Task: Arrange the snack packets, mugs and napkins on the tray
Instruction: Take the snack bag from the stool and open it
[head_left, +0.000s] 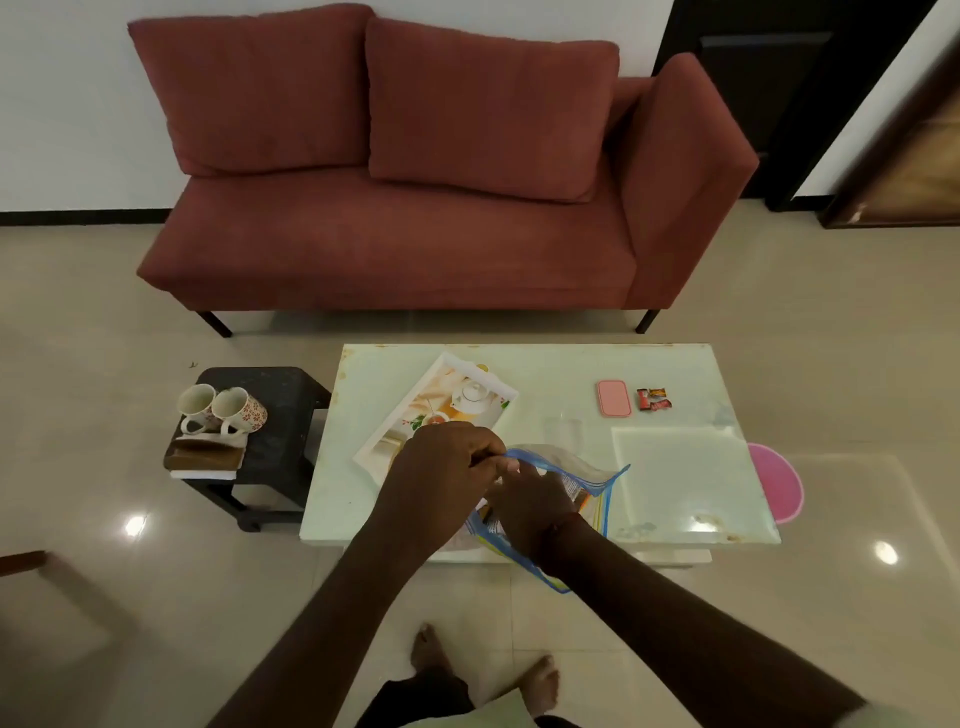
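A clear bag (566, 483) with a blue edge lies at the near edge of the table (675, 374). Packets can be seen inside it, but they are partly hidden. The top edge of the bag is pinched by the left hand (441, 467), with its fingers closed on the blue strip. The right hand (524, 506) is pushed into the mouth of the bag. Its fingers are hidden, so it cannot be told if anything is held.

The tray (436, 405) is set at a slant on the table, just behind the hands. A teapot picture is printed on it. Nothing is seen lying on it.

Farther right on the table, a pink box (614, 398) and a small red snack (653, 399) are placed side by side. A pink round thing (776, 483) sticks out past the right end of the table.

Two mugs (223, 410) with red flowers are laid on their sides on a black stool (270, 441), left of the table. They rest on something flat on top of a book (205, 460).

A red sofa (415, 208) stands behind the table.
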